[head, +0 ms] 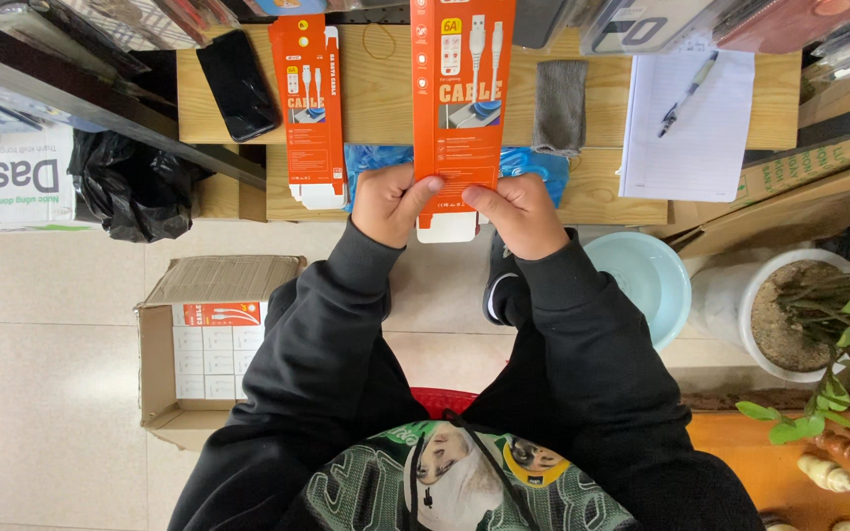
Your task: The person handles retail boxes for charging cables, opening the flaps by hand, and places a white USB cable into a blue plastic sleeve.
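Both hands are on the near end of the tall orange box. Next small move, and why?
Probably tuck the white end flap in. The left hand and right hand pinch the tall orange cardboard cable box at its near end, where that flap juts out; a second orange box lies beside it.

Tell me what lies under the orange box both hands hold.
Under the orange box: blue plastic wrapping showing either side, on the wooden table. The middle of the wrapping is covered.

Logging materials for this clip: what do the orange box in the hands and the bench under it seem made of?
Orange box: looks like thin printed cardboard with a slight sheen, flat panels and a white tuck flap; both hands grip its lower end. Bench: pale unfinished-looking wood, grain lines showing.
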